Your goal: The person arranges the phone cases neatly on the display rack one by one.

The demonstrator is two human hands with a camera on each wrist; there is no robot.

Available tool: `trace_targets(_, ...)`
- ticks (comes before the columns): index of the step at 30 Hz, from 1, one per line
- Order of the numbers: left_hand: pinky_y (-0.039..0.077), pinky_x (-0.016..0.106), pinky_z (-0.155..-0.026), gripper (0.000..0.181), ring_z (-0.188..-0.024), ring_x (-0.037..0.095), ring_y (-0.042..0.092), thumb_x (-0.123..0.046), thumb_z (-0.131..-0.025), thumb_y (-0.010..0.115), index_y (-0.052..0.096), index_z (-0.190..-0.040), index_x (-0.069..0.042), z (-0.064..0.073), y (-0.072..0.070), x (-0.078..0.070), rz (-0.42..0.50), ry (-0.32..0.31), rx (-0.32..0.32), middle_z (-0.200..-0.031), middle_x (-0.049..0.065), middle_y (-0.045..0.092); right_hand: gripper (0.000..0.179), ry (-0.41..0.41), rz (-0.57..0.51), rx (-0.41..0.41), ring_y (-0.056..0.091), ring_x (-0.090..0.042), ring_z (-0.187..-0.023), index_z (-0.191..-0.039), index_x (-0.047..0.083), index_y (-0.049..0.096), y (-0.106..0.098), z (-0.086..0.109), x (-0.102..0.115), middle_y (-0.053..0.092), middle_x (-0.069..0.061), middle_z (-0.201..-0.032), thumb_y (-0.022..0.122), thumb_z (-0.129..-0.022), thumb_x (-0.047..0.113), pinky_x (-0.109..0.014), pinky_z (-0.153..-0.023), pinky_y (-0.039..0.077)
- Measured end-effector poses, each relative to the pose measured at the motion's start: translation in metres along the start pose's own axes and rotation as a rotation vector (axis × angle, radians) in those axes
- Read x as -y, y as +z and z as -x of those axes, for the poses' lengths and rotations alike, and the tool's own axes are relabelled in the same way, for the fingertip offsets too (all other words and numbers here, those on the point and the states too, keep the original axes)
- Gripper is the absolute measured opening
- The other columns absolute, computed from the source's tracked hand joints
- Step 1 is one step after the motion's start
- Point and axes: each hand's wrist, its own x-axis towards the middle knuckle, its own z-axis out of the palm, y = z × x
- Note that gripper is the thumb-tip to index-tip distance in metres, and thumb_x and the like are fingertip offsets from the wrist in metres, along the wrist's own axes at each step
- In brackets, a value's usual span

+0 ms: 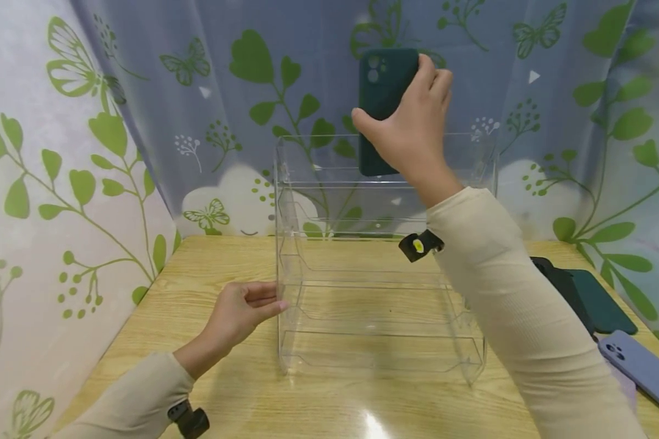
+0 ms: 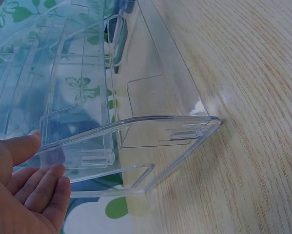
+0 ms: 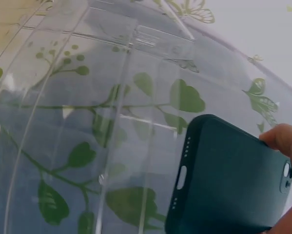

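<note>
A clear, tiered acrylic display rack (image 1: 279, 244) stands upright on the wooden table. My left hand (image 1: 238, 314) holds its left side panel low down, thumb in front and fingers behind; the left wrist view shows the panel's edge (image 2: 136, 119) running between them. Up at the rack's top, my right hand (image 1: 412, 122) grips a dark green phone case (image 1: 387, 82) by its two long sides. The case is upright, camera cutouts at top left, its back facing me. In the right wrist view the case's bottom end (image 3: 184, 165) points toward the rack's top tier.
On the table at right, partly behind my right sleeve, lie a black phone case (image 1: 562, 286), another dark green case (image 1: 604, 299), a lavender case (image 1: 645, 369) and a paler purple one (image 1: 625, 381). A leaf-patterned curtain (image 1: 318, 36) hangs behind the table (image 1: 225, 256).
</note>
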Motion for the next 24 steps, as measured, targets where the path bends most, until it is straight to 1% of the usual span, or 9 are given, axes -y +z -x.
trace_targets(3, 0.056, 0.033, -0.084, 0.046, -0.104, 0.03, 0.066, -0.014, -0.084, 0.075, 0.061, -0.124, 0.005, 0.0, 0.0, 0.0, -0.004, -0.002, 0.0, -0.12, 0.022, 0.063, 0.099, -0.005, -0.002, -0.042, 0.026, -0.027, -0.131, -0.151, 0.008, 0.011, 0.012, -0.003, 0.003, 0.022, -0.013, -0.14, 0.064, -0.083, 0.055, -0.034, -0.111, 0.026)
trace_targets(9, 0.056, 0.031, -0.084, 0.044, -0.103, 0.028, 0.067, -0.013, -0.084, 0.076, 0.063, -0.123, 0.003, -0.003, 0.0, 0.002, 0.0, -0.003, -0.002, -0.118, 0.02, 0.065, 0.097, -0.031, -0.024, -0.144, 0.028, -0.025, -0.128, -0.15, 0.005, 0.012, 0.035, -0.006, 0.008, 0.026, -0.013, -0.136, 0.061, -0.085, 0.058, -0.03, -0.108, 0.028)
trace_targets(13, 0.057, 0.031, -0.082, 0.043, -0.101, 0.028, 0.068, -0.013, -0.083, 0.076, 0.063, -0.121, 0.003, -0.002, 0.0, 0.001, 0.0, 0.001, -0.006, -0.116, 0.02, 0.066, 0.095, -0.032, -0.015, -0.188, 0.028, -0.026, -0.127, -0.15, 0.005, 0.013, 0.049, -0.006, 0.01, 0.027, -0.013, -0.136, 0.06, -0.086, 0.057, -0.031, -0.107, 0.03)
trace_targets(17, 0.057, 0.03, -0.081, 0.042, -0.1, 0.028, 0.068, -0.013, -0.083, 0.076, 0.064, -0.12, 0.004, -0.002, 0.0, 0.001, 0.0, 0.004, -0.008, -0.114, 0.02, 0.067, 0.094, -0.014, 0.002, -0.186, 0.027, -0.027, -0.127, -0.15, 0.004, 0.012, 0.06, -0.005, 0.011, 0.026, -0.014, -0.137, 0.06, -0.086, 0.055, -0.037, -0.102, 0.035)
trace_targets(22, 0.057, 0.029, -0.081, 0.042, -0.099, 0.027, 0.069, -0.013, -0.083, 0.076, 0.064, -0.12, 0.004, -0.002, 0.0, 0.002, 0.0, 0.004, -0.009, -0.114, 0.02, 0.067, 0.095, 0.01, 0.03, -0.154, 0.026, -0.029, -0.127, -0.151, 0.005, 0.011, 0.071, -0.003, 0.012, 0.024, -0.014, -0.14, 0.061, -0.086, 0.054, -0.043, -0.09, 0.04)
trace_targets(24, 0.057, 0.029, -0.081, 0.043, -0.1, 0.027, 0.068, -0.014, -0.083, 0.076, 0.064, -0.12, 0.004, -0.002, 0.0, 0.002, -0.005, 0.004, -0.009, -0.115, 0.02, 0.066, 0.095, 0.026, 0.06, -0.133, 0.026, -0.029, -0.127, -0.152, 0.006, 0.01, 0.076, -0.001, 0.013, 0.023, -0.013, -0.142, 0.06, -0.087, 0.054, -0.043, -0.089, 0.041)
